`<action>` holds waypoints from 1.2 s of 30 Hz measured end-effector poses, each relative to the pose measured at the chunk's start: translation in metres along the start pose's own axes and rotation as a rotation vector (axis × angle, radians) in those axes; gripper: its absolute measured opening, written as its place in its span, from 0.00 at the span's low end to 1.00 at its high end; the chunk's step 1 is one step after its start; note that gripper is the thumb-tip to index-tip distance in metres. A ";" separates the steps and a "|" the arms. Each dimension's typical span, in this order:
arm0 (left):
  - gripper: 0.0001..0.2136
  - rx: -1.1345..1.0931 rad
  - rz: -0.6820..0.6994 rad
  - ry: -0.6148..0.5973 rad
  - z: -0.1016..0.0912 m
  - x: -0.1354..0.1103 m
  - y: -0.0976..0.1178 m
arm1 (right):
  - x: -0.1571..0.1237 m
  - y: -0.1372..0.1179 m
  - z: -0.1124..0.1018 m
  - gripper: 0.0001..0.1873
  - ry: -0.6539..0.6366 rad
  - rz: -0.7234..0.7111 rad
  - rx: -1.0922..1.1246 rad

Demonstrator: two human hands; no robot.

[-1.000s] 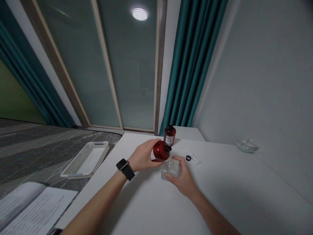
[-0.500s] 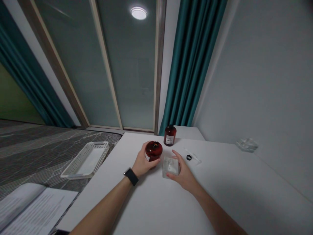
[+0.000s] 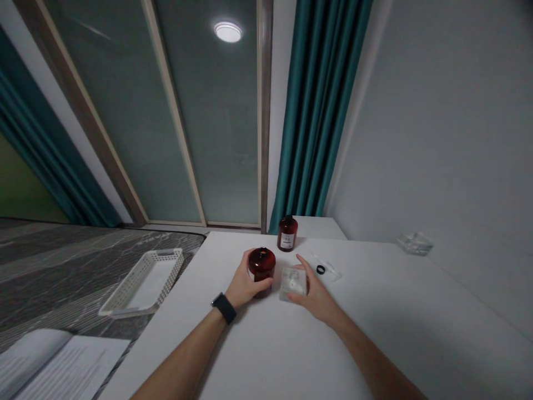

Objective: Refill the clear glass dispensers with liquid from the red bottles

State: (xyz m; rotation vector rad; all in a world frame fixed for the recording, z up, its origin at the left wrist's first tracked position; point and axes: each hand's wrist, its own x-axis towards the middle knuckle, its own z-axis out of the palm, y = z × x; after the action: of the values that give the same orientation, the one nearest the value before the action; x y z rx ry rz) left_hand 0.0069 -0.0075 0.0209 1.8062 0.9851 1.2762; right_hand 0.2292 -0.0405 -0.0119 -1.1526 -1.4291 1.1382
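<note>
My left hand (image 3: 245, 284), with a dark watch on its wrist, is wrapped round a brown glass bottle (image 3: 262, 262). The bottle is uncapped and stands nearly upright on the white table (image 3: 266, 355). Just to its right, my right hand (image 3: 313, 293) grips a clear square glass container (image 3: 292, 282) between thumb and fingers. What is inside the container is hard to make out. A second brown bottle (image 3: 287, 233), with a white label and a dark top, stands behind them. Beyond my right fingers lie a small black ring (image 3: 320, 270) and a clear plastic piece (image 3: 332, 271).
Another clear glass piece (image 3: 415, 243) sits at the table's far right, by the wall. Left of the table are a white perforated basket (image 3: 109, 309) and an open book (image 3: 94, 361) on a dark patterned surface. A teal curtain (image 3: 320, 111) hangs behind.
The held brown bottle has gone from tilted towards the container to nearly upright. The right hand and container have shifted slightly away from it. The whole view has moved a little.
</note>
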 end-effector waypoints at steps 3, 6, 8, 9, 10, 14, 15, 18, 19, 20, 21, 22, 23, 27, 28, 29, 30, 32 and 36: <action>0.34 -0.027 -0.002 -0.007 -0.001 0.000 0.001 | 0.000 0.001 -0.002 0.57 -0.025 0.002 -0.024; 0.34 -0.027 0.001 -0.006 -0.002 0.000 0.002 | -0.005 -0.002 -0.010 0.60 -0.067 -0.007 -0.114; 0.34 -0.015 0.009 -0.010 -0.003 0.001 0.002 | -0.008 -0.007 -0.018 0.63 -0.111 -0.011 -0.188; 0.34 -0.009 0.013 -0.012 -0.003 0.001 0.002 | -0.010 -0.009 -0.023 0.63 -0.126 -0.020 -0.218; 0.33 -0.002 0.013 -0.014 -0.003 0.001 0.002 | -0.010 -0.011 -0.029 0.61 -0.129 -0.037 -0.243; 0.33 0.028 -0.003 -0.025 -0.003 0.001 0.000 | -0.001 -0.012 -0.052 0.40 0.070 -0.203 -0.340; 0.33 0.036 -0.005 -0.026 -0.003 0.001 0.000 | 0.003 -0.010 -0.058 0.36 0.180 -0.254 -0.399; 0.32 0.053 -0.009 -0.021 -0.003 0.001 -0.003 | 0.013 0.000 -0.074 0.26 0.434 -0.378 -0.658; 0.32 0.056 -0.009 -0.017 -0.004 0.001 -0.004 | 0.015 0.003 -0.078 0.23 0.453 -0.389 -0.704; 0.32 0.063 -0.010 -0.015 -0.004 0.002 -0.004 | 0.016 0.006 -0.081 0.22 0.457 -0.390 -0.741; 0.32 0.072 -0.010 -0.014 -0.004 0.002 -0.005 | 0.017 0.009 -0.084 0.20 0.456 -0.380 -0.767; 0.32 0.084 -0.011 -0.015 -0.004 0.003 -0.005 | 0.017 0.011 -0.086 0.19 0.459 -0.366 -0.798; 0.32 0.097 -0.014 -0.019 -0.005 0.003 -0.005 | 0.016 0.014 -0.087 0.18 0.464 -0.348 -0.829; 0.34 0.140 -0.042 -0.050 -0.008 0.005 -0.006 | 0.014 0.022 -0.087 0.17 0.465 -0.268 -0.930; 0.34 0.147 -0.046 -0.056 -0.009 0.005 -0.005 | 0.014 0.024 -0.087 0.17 0.456 -0.254 -0.949; 0.33 0.152 -0.048 -0.061 -0.010 0.006 -0.005 | 0.014 0.025 -0.087 0.16 0.445 -0.242 -0.965; 0.33 0.156 -0.046 -0.064 -0.011 0.006 -0.005 | 0.014 0.027 -0.087 0.16 0.433 -0.233 -0.979; 0.33 0.161 -0.039 -0.070 -0.011 0.006 -0.004 | 0.015 0.028 -0.087 0.15 0.410 -0.219 -1.001; 0.33 0.167 -0.034 -0.076 -0.010 0.005 -0.001 | 0.017 0.030 -0.087 0.14 0.381 -0.196 -1.022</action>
State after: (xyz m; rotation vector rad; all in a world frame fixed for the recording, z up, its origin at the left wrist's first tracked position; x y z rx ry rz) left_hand -0.0018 -0.0018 0.0245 1.9410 1.1029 1.1246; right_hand 0.3166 -0.0116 -0.0292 -1.7304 -1.7863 -0.0443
